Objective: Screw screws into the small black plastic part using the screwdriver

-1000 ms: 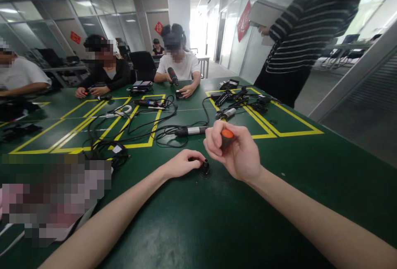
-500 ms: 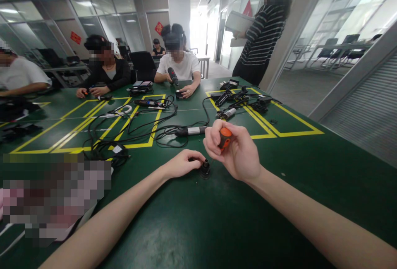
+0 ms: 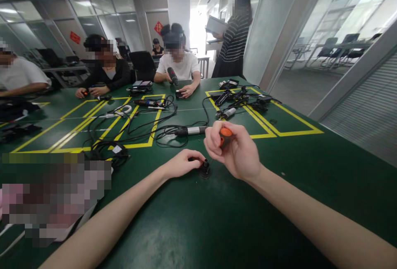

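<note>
No legible text or labels.

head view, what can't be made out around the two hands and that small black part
- Screwdriver: only the orange handle end shows; the right hand hides shaft and tip.
- Small black part: too small to identify; the left hand covers its left side.
- Whether the tip meets the part: hidden by the right hand.
- Table's lower-left area: covered by a pixelated patch.

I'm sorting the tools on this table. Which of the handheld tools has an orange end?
The one gripped in the right hand: its handle has an orange cap. The silver-and-black tool lying among the cables behind has none.
</note>
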Demonstrator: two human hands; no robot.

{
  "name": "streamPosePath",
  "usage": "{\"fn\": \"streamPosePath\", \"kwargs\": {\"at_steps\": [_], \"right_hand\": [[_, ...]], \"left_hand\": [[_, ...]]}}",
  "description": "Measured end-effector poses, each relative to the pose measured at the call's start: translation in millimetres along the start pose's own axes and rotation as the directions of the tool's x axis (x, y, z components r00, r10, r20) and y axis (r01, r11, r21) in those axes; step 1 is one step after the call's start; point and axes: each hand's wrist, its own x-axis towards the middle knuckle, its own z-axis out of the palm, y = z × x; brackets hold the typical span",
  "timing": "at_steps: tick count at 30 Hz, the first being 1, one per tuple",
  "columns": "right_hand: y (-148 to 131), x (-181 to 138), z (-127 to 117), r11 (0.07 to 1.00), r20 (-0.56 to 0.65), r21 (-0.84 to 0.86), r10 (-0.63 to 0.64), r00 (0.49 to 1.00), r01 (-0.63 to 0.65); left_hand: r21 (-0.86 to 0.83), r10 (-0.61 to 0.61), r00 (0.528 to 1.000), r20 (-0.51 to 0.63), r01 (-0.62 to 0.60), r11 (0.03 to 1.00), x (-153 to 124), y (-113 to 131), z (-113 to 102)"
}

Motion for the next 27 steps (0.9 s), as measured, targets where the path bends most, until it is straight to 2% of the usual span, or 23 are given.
{"fn": "streamPosePath", "kwargs": {"at_steps": [4,15,21,27], "right_hand": [[-0.1,-0.7,0.6,0.999,0.005,0.022,0.037,0.999,-0.037],[-2.3,1.1,0.4,1.0,0.004,-0.027,0.009,1.0,-0.009],[-0.6,-1.2,0.5,0.999,0.009,0.026,0.029,1.0,-0.03],[-0.7,0.6,-0.5,1.0,0.0,0.003,0.014,1.0,-0.014]], "left_hand": [[-0.003,0.001,1.0,0.014,0.0,1.0,-0.2,1.0,-0.2],[-0.008,-0.006,1.0,0.005,0.006,1.0,-0.3,1.2,-0.5],[-0.008,0.007,1.0,0.021,-0.006,1.0,-1.6,3.4,-0.7],[0.0,0.005,1.0,0.017,-0.005,1.0,-1.1,3.9,-0.7]]}}
